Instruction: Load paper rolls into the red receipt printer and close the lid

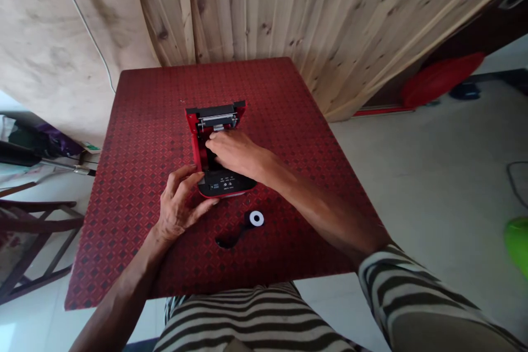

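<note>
A red and black device that looks like a small label printer (226,182) sits on the table with its cover tipped up at the back. Its near end carries a panel of small buttons. My left hand (178,203) grips the near left corner, fingers on top and thumb along the front edge. Into the open compartment reaches my right hand (231,148); its fingers are curled, and their tips and whatever they hold are hidden. On my side of the printer lies a roll of black ribbon (256,218) with a white core, a dark loose end trailing left.
The table (144,121) has a red patterned cover and stands against a wooden plank wall (256,11). A wooden chair (37,225) is at the left. A white cable (84,19) hangs on the wall, and a green object (517,242) stands at the right edge.
</note>
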### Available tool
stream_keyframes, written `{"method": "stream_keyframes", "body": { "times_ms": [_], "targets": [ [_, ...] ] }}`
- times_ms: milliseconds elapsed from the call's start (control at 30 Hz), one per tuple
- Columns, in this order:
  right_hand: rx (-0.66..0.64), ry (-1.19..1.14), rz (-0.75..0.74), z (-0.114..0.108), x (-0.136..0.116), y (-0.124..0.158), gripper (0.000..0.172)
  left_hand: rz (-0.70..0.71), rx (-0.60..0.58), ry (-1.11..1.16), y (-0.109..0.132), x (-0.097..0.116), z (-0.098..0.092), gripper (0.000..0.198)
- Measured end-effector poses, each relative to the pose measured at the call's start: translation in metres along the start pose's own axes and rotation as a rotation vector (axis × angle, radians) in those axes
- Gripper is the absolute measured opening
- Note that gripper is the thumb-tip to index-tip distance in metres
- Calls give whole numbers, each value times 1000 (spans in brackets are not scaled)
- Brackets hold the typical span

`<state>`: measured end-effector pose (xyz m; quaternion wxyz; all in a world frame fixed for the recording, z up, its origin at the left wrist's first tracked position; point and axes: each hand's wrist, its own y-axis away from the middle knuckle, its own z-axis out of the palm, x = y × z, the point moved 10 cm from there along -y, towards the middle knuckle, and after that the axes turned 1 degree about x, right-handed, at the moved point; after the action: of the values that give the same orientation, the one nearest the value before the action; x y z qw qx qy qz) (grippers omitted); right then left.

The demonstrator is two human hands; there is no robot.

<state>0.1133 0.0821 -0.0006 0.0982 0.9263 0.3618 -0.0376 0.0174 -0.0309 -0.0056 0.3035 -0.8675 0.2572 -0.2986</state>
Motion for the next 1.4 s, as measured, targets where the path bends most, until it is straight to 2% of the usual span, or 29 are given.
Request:
{"method": "stream_keyframes", "body": {
  "times_ms": [100, 267, 433, 533, 633, 700, 767, 867, 933, 1033, 1233, 1333, 1400],
  "targets": [
    [17, -4, 4, -6, 2, 7, 30, 3, 4, -2, 0, 0, 0, 55],
    [181, -30, 2, -19, 3, 26, 23, -1, 4, 19, 0, -1, 1, 55],
    [284, -137, -2, -32, 12, 39, 16, -10, -11, 29, 1, -1, 3, 58],
    [385, -285, -43, -52, 23, 58, 16, -13, -5, 39, 1, -2, 3, 58],
    [485, -656, -101, -64, 48, 91, 23, 4, -5, 40, 0, 0, 2, 59],
    [568, -976, -57, -57, 81, 113, 30, 10, 0, 33, -1, 1, 2, 59],
    [714, -1197, 69, -37, 124, 132, 34, 13, 6, 29, -1, 1, 1, 60],
    [940, -1219, 301, 3, 181, 148, 37, 21, 11, 20, -2, 1, 2, 61],
    [921, -1138, 428, 32, 202, 143, 37, 24, 8, 4, -2, 0, 2, 62],
    [846, -980, 485, 57, 209, 131, 33, 28, 3, -12, -3, 1, 2, 64],
    [767, -764, 478, 70, 197, 121, 32, 20, -2, 5, -5, 1, 1, 66],
    [729, -721, 497, 73, 197, 127, 47, -13, -12, 24, -5, -1, 2, 65],
    [757, -686, 537, 70, 193, 145, 61, -27, -21, 27, -5, -2, 2, 65]
  ]
}}
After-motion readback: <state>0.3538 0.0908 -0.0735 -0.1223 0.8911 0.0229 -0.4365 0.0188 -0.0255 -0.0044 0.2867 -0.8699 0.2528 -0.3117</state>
